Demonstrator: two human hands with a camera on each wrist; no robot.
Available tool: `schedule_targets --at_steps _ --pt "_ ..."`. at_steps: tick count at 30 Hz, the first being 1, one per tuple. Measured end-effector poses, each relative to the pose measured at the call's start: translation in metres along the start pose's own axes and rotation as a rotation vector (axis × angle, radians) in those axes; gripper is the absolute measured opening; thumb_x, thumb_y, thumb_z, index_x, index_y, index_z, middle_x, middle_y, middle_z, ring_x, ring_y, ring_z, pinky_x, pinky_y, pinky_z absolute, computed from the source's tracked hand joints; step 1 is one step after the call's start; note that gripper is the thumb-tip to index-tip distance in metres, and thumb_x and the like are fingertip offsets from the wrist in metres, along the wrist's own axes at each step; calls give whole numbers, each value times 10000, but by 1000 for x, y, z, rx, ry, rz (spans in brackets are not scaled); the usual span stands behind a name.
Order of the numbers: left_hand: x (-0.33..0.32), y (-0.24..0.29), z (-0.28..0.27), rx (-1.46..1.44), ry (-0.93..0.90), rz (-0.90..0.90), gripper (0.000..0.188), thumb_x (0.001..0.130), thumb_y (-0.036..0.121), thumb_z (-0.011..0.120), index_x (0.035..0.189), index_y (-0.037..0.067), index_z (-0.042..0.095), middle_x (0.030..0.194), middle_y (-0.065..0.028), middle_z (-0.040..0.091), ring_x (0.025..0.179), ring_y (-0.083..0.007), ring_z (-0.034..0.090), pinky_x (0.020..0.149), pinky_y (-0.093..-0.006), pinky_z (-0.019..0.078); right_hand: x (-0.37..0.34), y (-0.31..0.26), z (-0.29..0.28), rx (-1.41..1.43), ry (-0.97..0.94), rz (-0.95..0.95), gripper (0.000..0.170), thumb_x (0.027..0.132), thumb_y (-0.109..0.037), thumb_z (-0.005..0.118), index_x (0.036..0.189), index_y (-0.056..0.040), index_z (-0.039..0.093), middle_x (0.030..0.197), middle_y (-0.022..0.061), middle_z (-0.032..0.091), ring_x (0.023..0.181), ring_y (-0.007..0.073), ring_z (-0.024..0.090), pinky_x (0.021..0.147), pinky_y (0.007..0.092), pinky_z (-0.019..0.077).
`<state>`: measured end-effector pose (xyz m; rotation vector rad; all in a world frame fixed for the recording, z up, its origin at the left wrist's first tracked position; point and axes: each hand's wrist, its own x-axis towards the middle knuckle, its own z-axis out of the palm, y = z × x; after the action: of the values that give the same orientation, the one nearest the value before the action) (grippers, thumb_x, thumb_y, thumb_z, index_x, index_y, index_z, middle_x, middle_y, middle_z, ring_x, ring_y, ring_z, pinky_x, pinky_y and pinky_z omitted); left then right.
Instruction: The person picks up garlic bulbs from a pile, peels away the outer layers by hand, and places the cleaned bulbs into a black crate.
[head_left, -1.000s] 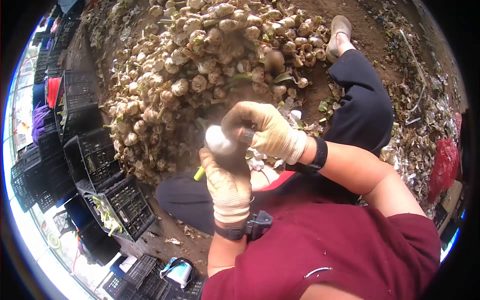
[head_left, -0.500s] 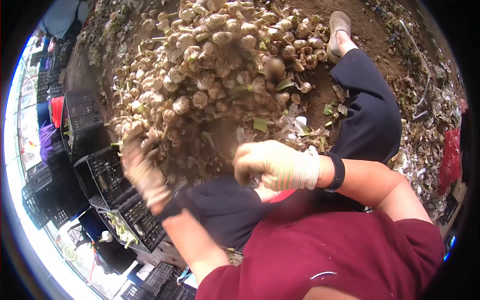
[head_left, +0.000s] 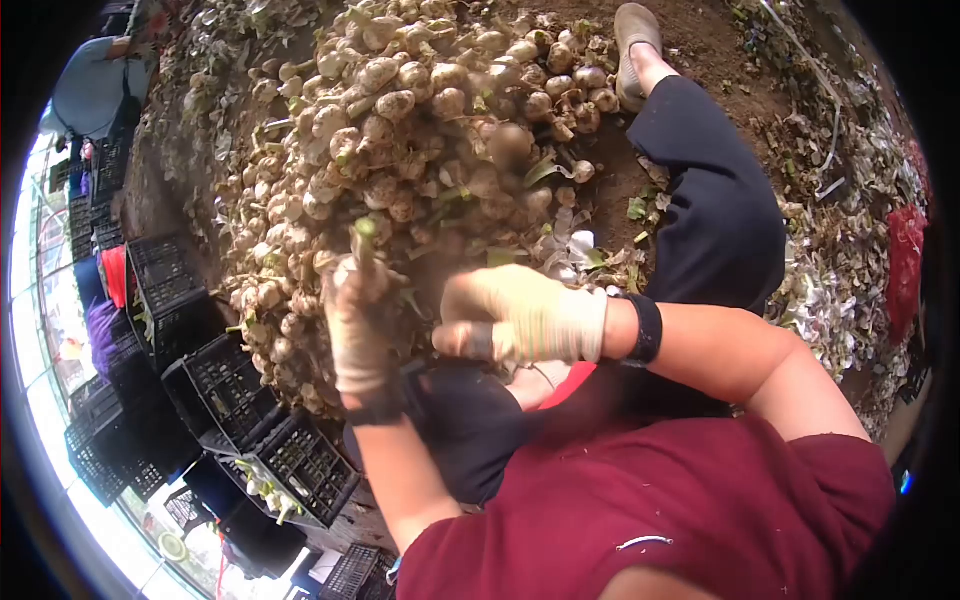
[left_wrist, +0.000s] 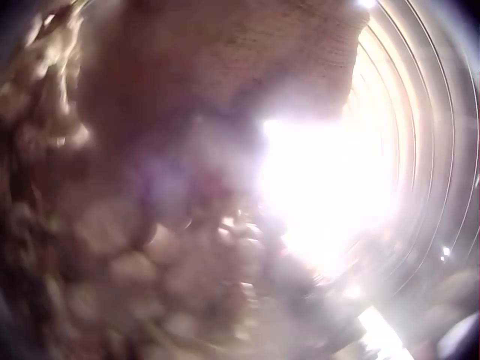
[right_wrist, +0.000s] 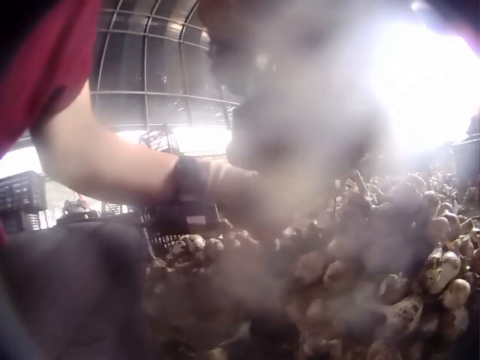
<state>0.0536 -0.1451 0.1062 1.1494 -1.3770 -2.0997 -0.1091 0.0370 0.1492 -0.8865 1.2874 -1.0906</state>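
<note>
In the head view my gloved left hand (head_left: pixel 358 335) grips a garlic bulb by its lower part, its cut green stem (head_left: pixel 366 232) pointing up. Motion blurs this hand, and its fingers cover much of the bulb. My gloved right hand (head_left: pixel 525 315) hovers to the right with curled fingers. A dark grey band (head_left: pixel 478 341) shows at its thumb, and no garlic is visible in it. Beyond both hands spreads a large heap of unpeeled garlic (head_left: pixel 395 105). Haze and glare veil both wrist views; garlic bulbs (right_wrist: pixel 405 311) appear low in the right one.
Black plastic crates (head_left: pixel 225 390) line the left side, one holding pale green stem pieces (head_left: pixel 268 490). My bent leg (head_left: pixel 710 200) borders the heap on the right. Dry skins (head_left: pixel 825 290) and a red mesh bag (head_left: pixel 906 270) lie farther right. Another person (head_left: pixel 90 90) is at upper left.
The white peeled bulb has left my left hand, which swung left, then came back over the heap and took a stemmed bulb. My right hand moved slightly down and away from it.
</note>
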Motion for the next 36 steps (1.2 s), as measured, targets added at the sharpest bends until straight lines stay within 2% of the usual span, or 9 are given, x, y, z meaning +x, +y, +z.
schedule_targets --at_steps 7,17,20,22,25,27,29,33,36 --pt "-107 18 112 49 -83 124 672 757 3 660 1341 78 334 1187 -67 499 1079 -171 498 963 -323 406 1 6 3 620 121 -156 374 877 -418 632 889 -44 643 761 -39 608 754 63 533 662 263 459" --pt "-109 12 103 1144 192 1052 748 572 116 844 1195 57 434 1059 -113 535 908 -231 566 823 -328 470 -27 -4 -24 323 -171 -255 497 950 -418 500 1212 4 532 1107 54 588 1036 119 517 915 272 426" --pt "-118 11 103 936 173 903 675 615 127 824 1173 46 454 1035 -119 547 896 -239 570 808 -323 471 -32 -3 -28 244 -196 -420 449 961 -367 491 1209 6 527 1081 96 599 1011 154 543 886 291 439" --pt "-127 18 107 81 93 208 631 647 102 802 1177 50 464 1004 -56 538 876 -175 553 751 -306 481 -23 10 -25 241 -226 -557 372 952 -286 502 1175 10 534 1025 135 608 965 191 566 842 310 447" --pt "-124 8 119 9 183 223 599 671 116 786 1184 63 482 1056 -32 518 956 -154 520 845 -287 450 -12 12 -20 -132 75 -503 319 917 -212 523 1136 20 538 974 160 607 922 222 576 809 324 447" --pt "-111 -1 112 834 226 846 597 682 42 748 1213 60 477 1072 -50 516 945 -180 530 863 -306 447 -17 7 -8 11 180 -399 283 896 -155 525 1124 11 548 968 107 618 915 175 569 812 300 453" --pt "-103 -12 122 415 191 717 559 734 132 718 1231 40 480 1002 -68 557 892 -181 552 817 -312 471 -14 9 -1 612 148 -373 279 892 -109 505 1144 0 550 987 58 615 922 118 548 813 275 458" --pt "-113 3 110 -668 -84 -87 669 813 580 463 1264 86 489 1089 -82 601 926 -189 575 766 -339 484 -15 13 -13 586 -134 -422 552 890 -415 583 1258 -12 496 1176 61 570 1103 143 508 956 302 400" --pt "-103 -8 89 -683 -241 -167 603 855 538 462 1259 91 491 1171 -93 585 1007 -190 583 842 -379 481 -10 25 -16 542 -111 -372 447 895 -269 559 1262 -20 498 1152 67 590 1069 146 537 939 306 424"
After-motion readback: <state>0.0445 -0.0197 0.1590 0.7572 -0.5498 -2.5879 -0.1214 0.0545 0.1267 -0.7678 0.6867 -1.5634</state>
